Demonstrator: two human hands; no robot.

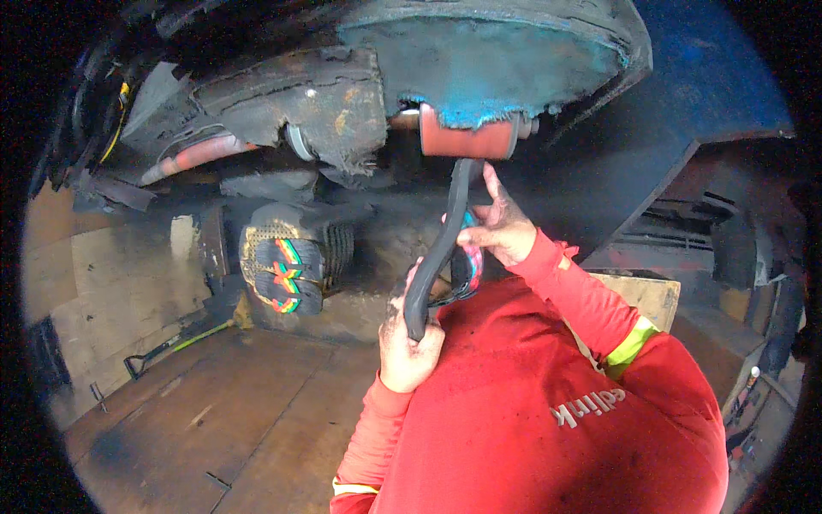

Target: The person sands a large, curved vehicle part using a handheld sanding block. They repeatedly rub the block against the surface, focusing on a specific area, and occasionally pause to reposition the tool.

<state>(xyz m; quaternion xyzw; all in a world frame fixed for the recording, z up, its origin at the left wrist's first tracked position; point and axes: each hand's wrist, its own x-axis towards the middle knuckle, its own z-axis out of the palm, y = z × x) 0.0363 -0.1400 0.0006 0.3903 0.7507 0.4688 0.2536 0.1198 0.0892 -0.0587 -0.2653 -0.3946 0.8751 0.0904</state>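
Just below the red roller (467,142), a dark grey strip (441,250) points lengthwise at it, left hand (409,351) wrapped round the bottom, right hand (505,230) nearer the roller, can't tell if gripping.

A smudged brown floor (265,411) meets a stained tan wall (120,270) at left.

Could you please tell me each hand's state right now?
Left hand: closed, holding the dark grey strip near its lower end.
Right hand: at the strip's upper part; grip unclear.
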